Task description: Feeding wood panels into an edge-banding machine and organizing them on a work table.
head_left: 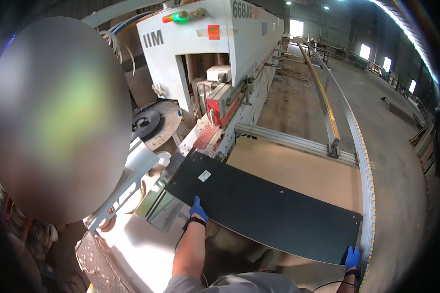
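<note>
Grey shirt [252,280] below, hands [199,211] [352,257] hold a white-labelled black panel [274,215].

There are two blue-gloved hands [199,211] [352,257] and one black panel [274,210].

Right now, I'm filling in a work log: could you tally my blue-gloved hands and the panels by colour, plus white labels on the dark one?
Blue-gloved hands, left hand and right hand: 2
Dark panel: 1
Tan panel: 1
White label: 1
Total: 5
</note>
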Demonstrator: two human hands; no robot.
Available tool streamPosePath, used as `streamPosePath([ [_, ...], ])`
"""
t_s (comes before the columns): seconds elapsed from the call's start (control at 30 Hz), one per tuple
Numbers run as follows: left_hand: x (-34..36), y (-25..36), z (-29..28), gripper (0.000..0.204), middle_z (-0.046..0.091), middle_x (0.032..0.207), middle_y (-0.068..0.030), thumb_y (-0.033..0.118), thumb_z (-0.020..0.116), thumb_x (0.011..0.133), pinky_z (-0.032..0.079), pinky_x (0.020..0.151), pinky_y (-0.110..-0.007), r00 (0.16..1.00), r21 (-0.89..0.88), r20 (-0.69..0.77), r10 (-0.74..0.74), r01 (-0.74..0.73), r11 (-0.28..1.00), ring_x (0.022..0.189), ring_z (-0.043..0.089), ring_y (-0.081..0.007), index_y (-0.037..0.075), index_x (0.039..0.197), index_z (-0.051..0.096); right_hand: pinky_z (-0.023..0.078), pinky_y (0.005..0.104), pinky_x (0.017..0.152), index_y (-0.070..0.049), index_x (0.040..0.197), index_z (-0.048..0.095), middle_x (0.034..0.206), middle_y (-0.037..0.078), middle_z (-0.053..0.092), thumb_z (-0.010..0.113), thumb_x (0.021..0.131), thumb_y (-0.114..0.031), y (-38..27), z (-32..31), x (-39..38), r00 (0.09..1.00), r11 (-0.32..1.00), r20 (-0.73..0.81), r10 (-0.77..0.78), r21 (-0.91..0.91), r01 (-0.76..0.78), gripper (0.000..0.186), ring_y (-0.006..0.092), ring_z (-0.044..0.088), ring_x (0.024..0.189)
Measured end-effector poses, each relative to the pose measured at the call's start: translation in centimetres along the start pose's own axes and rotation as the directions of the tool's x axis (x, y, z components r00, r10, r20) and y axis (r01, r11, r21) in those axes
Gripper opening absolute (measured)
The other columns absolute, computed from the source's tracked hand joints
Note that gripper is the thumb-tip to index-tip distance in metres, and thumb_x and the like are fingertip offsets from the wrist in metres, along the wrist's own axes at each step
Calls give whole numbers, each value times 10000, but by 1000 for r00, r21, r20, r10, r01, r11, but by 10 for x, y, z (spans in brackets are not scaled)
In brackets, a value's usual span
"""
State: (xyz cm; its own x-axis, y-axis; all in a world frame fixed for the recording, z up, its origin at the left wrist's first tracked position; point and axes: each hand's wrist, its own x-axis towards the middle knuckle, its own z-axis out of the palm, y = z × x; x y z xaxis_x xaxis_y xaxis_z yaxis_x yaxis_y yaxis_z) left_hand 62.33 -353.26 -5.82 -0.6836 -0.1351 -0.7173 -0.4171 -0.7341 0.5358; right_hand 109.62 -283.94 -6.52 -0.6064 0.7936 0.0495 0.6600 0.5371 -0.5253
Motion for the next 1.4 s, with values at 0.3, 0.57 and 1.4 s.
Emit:
streamPosePath([
  [0.3,39,-10,121,602,570,1394,-51,546,514,969,407,1082,-407,989,-74,108,100,-92,993,1253,541,-276,84,1355,535,360,387,1095,89,1469,301,1404,285,490,607,961,-307,-88,10,158,997,989,77,-8,151,-4,713,353,465,1323],
  [0.57,126,-5,195,583,590,1362,-70,502,563,961,443,1046,-423,997,-97,53,59,-54,994,1199,580,-286,73,1355,536,345,403,1115,55,1505,249,1467,296,418,626,934,-364,-144,43,278,996,998,86,-28,62,22,802,385,419,1367],
  [1.4,226,-76,424,394,614,1193,-70,360,363,1006,406,996,-387,894,564,446,-41,-245,789,1114,544,-261,103,1216,574,507,416,942,-28,1356,530,1168,193,669,685,876,-440,-214,64,215,964,843,163,209,470,-262,651,343,662,1033],
])
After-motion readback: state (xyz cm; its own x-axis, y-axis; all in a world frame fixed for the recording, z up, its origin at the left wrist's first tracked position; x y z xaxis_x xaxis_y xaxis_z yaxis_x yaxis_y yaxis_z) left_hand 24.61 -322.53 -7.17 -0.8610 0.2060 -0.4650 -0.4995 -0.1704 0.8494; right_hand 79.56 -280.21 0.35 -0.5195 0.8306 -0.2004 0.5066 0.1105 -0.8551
